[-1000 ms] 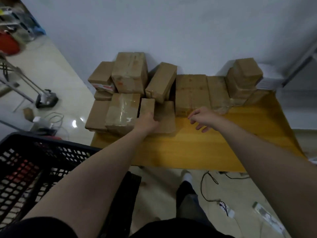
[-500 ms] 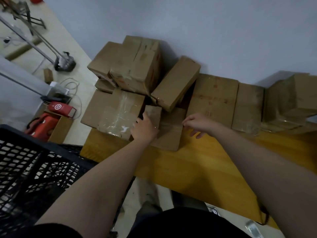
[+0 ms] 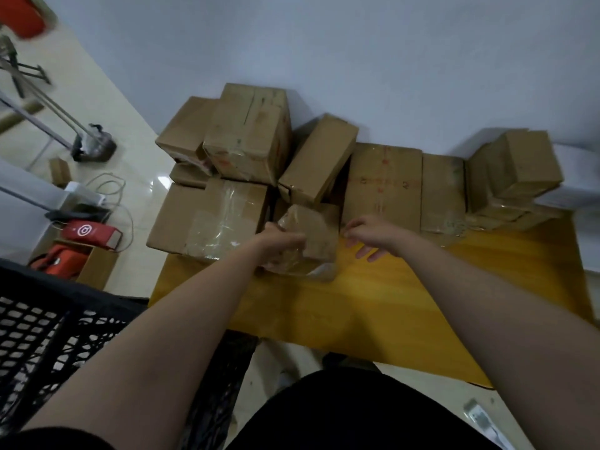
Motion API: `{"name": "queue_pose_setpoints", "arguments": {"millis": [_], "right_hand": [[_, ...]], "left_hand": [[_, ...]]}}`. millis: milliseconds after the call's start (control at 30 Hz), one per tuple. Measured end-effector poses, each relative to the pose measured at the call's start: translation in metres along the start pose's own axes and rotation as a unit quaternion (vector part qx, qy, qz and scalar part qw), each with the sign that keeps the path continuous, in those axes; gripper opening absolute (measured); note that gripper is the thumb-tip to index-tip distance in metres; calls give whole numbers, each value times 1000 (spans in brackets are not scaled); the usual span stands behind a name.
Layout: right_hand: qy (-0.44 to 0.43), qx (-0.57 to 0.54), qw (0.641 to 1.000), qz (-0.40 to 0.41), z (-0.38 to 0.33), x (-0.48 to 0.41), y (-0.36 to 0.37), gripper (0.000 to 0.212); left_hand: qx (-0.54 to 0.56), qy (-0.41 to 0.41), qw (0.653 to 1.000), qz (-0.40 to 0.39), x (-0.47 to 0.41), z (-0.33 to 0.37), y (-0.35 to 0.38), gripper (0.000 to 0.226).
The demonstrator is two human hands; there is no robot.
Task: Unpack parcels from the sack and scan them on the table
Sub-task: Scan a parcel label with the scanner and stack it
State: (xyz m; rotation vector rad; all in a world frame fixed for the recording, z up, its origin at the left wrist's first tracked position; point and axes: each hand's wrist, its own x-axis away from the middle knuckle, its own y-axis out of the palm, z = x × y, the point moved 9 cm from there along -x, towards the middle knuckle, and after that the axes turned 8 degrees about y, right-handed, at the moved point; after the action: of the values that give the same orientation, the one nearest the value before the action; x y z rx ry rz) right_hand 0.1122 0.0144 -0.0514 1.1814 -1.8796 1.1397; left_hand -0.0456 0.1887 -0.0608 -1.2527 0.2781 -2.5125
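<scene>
Two bare hands are seen at frame centre over a yellow wooden table (image 3: 373,306). The left hand (image 3: 279,241) is closed around the left side of a small taped cardboard parcel (image 3: 316,237), which is tilted and held at the near edge of the parcel pile; whether its lower edge touches the table cannot be told. The right hand (image 3: 373,235) is held open just right of that parcel, fingers (image 3: 363,251) spread and curled downward, nothing gripped; contact with the parcel cannot be told.

Many brown cardboard parcels are stacked along the far edge of the table against a pale wall (image 3: 357,60). A large tape-covered box (image 3: 227,219) lies left of the held parcel, overhanging the table's left edge. A tall box (image 3: 250,138) is stacked behind it at upper centre-left, and a long box (image 3: 319,159) leans tilted beside it. A wide flat box (image 3: 383,181) lies right of centre, directly behind the right hand. A small stack of boxes (image 3: 516,167) is seen at right, blurred.

A black plastic crate (image 3: 42,332) fills the lower left of the frame. A red package (image 3: 91,233) and cables lie on the floor at left. Black clothing is seen at bottom centre. No sack can be made out.
</scene>
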Motion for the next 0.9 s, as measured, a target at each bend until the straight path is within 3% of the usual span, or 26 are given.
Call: {"name": "queue_pose_setpoints", "arguments": {"millis": [100,167,233,333,500,567,700,733,833,900], "right_hand": [[-11,-48,999,1,3,24,10,41],[-27,-151,988,-12,7,42,20,40],[-51,-248,967,-30,7,57,25,44],[-96,-301,949,-7,3,88,34,58],[-147,-273,945,101,-3,134,38,44],[-156,-269,943,121,-2,147,40,39],[-166,-282,931,161,4,166,35,34],[-169,-289,927,170,5,170,31,31],[-172,-306,918,186,18,176,18,15],[-166,-301,918,199,32,178,7,5]], "left_hand": [[118,73,985,-99,30,20,6,73],[134,113,973,-150,57,31,6,58],[161,135,965,-160,73,38,4,46],[174,173,960,-135,96,41,-3,30],[76,246,966,14,127,49,-22,34],[91,241,966,12,142,50,-18,37],[22,237,971,-28,159,59,-4,95],[10,247,969,-21,161,62,-4,92],[-2,268,963,-35,153,72,7,46],[-20,267,963,-40,147,75,20,32]]}}
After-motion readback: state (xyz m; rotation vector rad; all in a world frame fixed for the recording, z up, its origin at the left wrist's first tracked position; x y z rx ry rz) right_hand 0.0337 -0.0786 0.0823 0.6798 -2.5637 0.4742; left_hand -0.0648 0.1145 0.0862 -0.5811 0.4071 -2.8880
